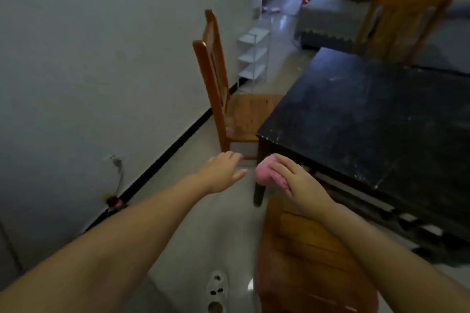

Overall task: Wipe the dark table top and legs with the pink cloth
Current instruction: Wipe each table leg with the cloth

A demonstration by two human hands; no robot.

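The dark table [356, 114] fills the right side, its top worn and speckled. Its near-left leg [259, 193] stands on the pale floor. My right hand [297, 180] holds the bunched pink cloth [265, 171] pressed against the upper part of that leg, just under the table's corner. My left hand [221, 170] hovers to the left of the leg with fingers spread, holding nothing and touching nothing I can see.
A wooden chair [229, 99] stands against the white wall beyond the table corner. Another wooden chair [305, 262] sits right below my right arm. A third chair [401, 23] is behind the table. A white shelf rack [254, 53] lines the wall.
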